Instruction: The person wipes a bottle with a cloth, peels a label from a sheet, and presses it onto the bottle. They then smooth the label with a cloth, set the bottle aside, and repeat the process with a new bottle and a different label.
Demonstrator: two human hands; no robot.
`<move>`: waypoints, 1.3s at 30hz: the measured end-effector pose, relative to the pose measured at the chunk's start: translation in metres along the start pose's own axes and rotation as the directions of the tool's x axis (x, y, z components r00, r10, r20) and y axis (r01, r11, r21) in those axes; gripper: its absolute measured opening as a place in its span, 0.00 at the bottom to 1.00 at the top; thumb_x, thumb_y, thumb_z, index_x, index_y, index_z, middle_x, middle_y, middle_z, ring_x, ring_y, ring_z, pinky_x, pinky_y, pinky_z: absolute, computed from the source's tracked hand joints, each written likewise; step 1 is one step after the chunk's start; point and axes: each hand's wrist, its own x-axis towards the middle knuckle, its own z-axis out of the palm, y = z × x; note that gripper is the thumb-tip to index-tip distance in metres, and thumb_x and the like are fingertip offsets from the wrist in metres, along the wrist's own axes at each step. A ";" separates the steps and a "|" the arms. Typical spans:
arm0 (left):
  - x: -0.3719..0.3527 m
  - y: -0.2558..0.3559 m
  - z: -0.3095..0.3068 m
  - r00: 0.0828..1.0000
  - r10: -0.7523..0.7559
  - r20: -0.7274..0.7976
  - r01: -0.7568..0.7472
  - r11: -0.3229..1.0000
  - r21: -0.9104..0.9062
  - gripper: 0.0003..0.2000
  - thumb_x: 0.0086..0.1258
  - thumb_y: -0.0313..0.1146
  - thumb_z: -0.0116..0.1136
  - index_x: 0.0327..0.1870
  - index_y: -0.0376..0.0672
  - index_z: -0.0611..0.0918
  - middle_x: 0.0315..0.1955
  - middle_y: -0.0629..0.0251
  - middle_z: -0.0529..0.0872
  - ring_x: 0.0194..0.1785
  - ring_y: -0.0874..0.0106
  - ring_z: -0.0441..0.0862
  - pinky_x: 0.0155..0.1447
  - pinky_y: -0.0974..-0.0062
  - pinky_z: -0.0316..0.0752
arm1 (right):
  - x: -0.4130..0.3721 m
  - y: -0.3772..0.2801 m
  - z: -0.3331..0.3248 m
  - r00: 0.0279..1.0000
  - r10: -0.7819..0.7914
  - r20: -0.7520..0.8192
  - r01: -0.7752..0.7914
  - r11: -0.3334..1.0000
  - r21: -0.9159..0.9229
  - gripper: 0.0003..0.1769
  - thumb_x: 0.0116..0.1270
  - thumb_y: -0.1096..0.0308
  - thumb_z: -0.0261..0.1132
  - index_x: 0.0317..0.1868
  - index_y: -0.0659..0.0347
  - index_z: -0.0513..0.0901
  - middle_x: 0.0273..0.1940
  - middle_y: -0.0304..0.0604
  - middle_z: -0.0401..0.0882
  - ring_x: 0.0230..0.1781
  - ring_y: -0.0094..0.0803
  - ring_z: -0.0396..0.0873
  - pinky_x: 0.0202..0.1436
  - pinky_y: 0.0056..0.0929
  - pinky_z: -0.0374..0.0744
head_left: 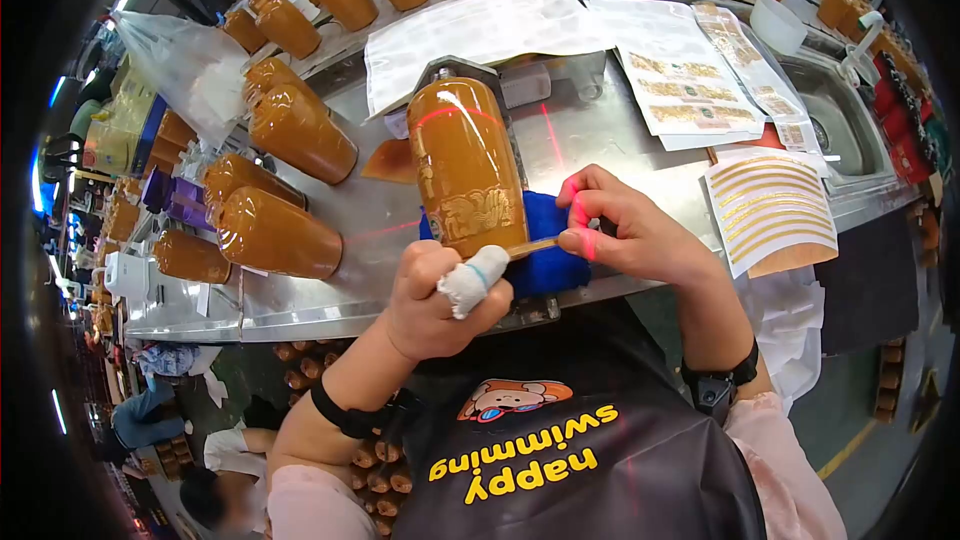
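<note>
Steel bench (385, 215), right hand (640, 235) pinching strip (532, 247)

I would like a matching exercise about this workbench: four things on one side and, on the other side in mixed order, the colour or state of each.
Things:
1. cup
2. left thumb
3. pad
4. gold strip

Descriptions:
a. blue, under the cup
b. pinched by the right hand
c. wrapped in white bandage
d. amber, crossed by a red light line

Pairs: 1-d, 2-c, 3-a, 4-b

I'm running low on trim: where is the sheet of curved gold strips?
In the head view, the strip sheet lies at the table's right edge, just right of the right hand, with the decal sheets beyond it.
</note>
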 end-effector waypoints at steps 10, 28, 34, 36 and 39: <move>-0.012 0.005 0.001 0.990 -0.139 -0.002 0.139 0.990 -0.037 0.13 0.40 0.29 0.67 0.31 0.51 0.83 0.46 0.69 0.81 0.47 0.64 0.69 0.42 0.65 0.67 | 0.001 -0.004 0.001 1.000 -0.021 0.022 0.021 1.000 0.019 0.12 0.67 0.62 0.68 0.35 0.62 0.77 0.51 0.40 0.68 0.50 0.26 0.66 0.55 0.25 0.68; 0.004 -0.006 -0.001 0.999 0.049 -0.005 -0.049 0.998 -0.035 0.12 0.42 0.27 0.67 0.30 0.52 0.82 0.43 0.67 0.78 0.45 0.63 0.68 0.41 0.66 0.67 | 0.006 0.004 0.007 0.998 -0.067 -0.017 0.067 0.998 0.015 0.13 0.66 0.63 0.69 0.35 0.64 0.77 0.46 0.44 0.69 0.45 0.33 0.71 0.48 0.29 0.74; 0.016 -0.007 -0.004 0.998 0.060 0.032 -0.057 0.994 -0.092 0.12 0.40 0.27 0.68 0.29 0.51 0.83 0.45 0.66 0.77 0.44 0.64 0.70 0.41 0.67 0.67 | 0.005 0.001 0.007 0.999 -0.051 -0.012 0.051 0.999 0.008 0.13 0.65 0.63 0.69 0.35 0.63 0.78 0.46 0.45 0.70 0.46 0.36 0.72 0.49 0.31 0.74; 0.003 -0.003 -0.002 0.999 -0.041 0.015 0.042 0.992 -0.122 0.12 0.40 0.26 0.68 0.29 0.50 0.83 0.43 0.66 0.79 0.44 0.64 0.69 0.41 0.66 0.67 | 0.006 0.002 0.009 0.990 -0.138 -0.032 0.137 0.990 -0.027 0.12 0.65 0.63 0.69 0.35 0.63 0.78 0.45 0.46 0.70 0.47 0.38 0.72 0.51 0.32 0.74; -0.008 0.005 -0.003 0.990 -0.136 0.034 0.138 0.986 -0.091 0.12 0.41 0.26 0.67 0.29 0.50 0.83 0.43 0.65 0.80 0.44 0.64 0.69 0.41 0.65 0.67 | 0.008 0.002 0.011 0.992 -0.125 -0.026 0.124 0.991 -0.043 0.12 0.65 0.63 0.69 0.35 0.63 0.78 0.45 0.46 0.71 0.47 0.40 0.72 0.52 0.33 0.73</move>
